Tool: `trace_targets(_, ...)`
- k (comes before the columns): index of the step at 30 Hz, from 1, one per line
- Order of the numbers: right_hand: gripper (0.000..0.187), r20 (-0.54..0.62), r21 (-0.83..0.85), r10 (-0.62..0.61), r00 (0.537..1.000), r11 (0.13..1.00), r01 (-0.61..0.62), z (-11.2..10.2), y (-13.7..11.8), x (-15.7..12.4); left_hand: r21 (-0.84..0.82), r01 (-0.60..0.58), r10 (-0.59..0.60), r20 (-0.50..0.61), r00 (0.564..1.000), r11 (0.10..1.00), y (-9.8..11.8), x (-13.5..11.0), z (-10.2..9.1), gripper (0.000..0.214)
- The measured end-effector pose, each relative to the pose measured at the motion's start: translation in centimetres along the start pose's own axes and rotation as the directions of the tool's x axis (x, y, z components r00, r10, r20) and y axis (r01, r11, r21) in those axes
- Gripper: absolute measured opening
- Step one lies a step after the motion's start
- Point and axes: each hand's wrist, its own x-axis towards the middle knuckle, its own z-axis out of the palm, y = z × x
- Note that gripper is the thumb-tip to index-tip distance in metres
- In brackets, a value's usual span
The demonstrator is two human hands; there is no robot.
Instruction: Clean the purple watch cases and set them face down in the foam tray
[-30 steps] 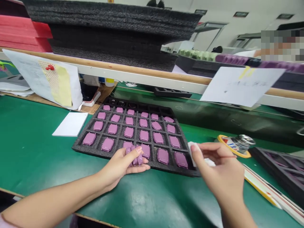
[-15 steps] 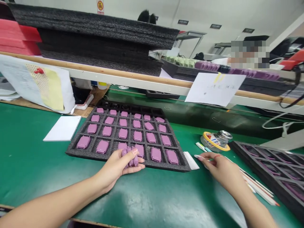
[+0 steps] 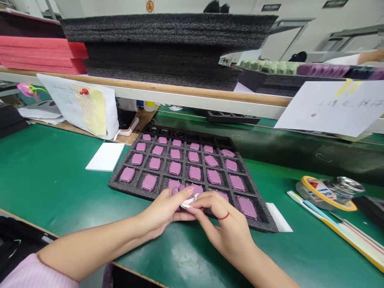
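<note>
My left hand (image 3: 171, 206) is closed around a few purple watch-case-like pieces (image 3: 175, 192), held in front of the tray's near edge. The fingers of my right hand (image 3: 222, 220) pinch a small crumpled white wipe (image 3: 188, 203), which lies against the held pieces and partly hides them. Just behind both hands, a black foam tray (image 3: 141, 166) carries rows of similar purple cases (image 3: 175, 168), one to a compartment. My hands cover part of its front row.
A folded white sheet (image 3: 279, 218) lies at the tray's right edge. Further right are a glass jar with a metal top (image 3: 327, 192) and a toothbrush (image 3: 318, 214). White paper (image 3: 105, 157) lies left. A shelf (image 3: 180, 90) with black foam stacks (image 3: 165, 48) spans the back.
My right hand has come left from the table beside the jar to my left hand, bringing the white wipe against the purple pieces. The camera view has turned left.
</note>
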Motion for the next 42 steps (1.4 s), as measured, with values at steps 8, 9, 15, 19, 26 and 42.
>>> trace_targets(8, 0.019, -0.027, -0.101, 0.343, 0.939, 0.934, -0.344, -3.1, 0.6, 1.5, -0.012, 0.021, -0.02, 0.065, 0.998, 1.0, 0.2, -0.6, 0.0, 0.028)
trace_targets(9, 0.024, -0.071, -0.127, 0.397, 0.915, 0.906, -0.403, -4.3, 1.1, 1.4, -0.006, 0.029, -0.028, 0.057, 0.998, 1.0, 0.3, -0.7, 0.0, 0.029)
trace_targets(15, 0.057, -0.186, -0.627, 0.496, 0.848, 0.605, -0.491, -12.9, 6.7, -0.3, -0.017, 0.053, -0.052, 0.045, 0.998, 0.998, 0.9, -1.4, 0.1, 0.037)
trace_targets(19, 0.054, 0.031, -0.565, 0.404, 0.914, 0.762, -0.317, -11.8, 5.8, 0.1, -0.011, 0.036, -0.035, 0.079, 0.996, 0.999, 0.8, -1.6, 0.1, 0.046)
trace_targets(26, 0.097, 0.413, 0.072, 0.275, 0.868, 0.941, -0.332, -1.1, -0.7, 2.5, 0.065, -0.053, 0.044, 0.134, 0.99, 0.996, 0.7, -1.8, 0.1, 0.056)
trace_targets(42, 0.053, 0.263, 0.284, 0.308, 0.914, 0.881, -0.378, -0.7, -0.1, 2.1, 0.273, -0.194, 0.079, 0.383, 0.92, 0.942, 1.8, -2.2, 0.6, 0.042)
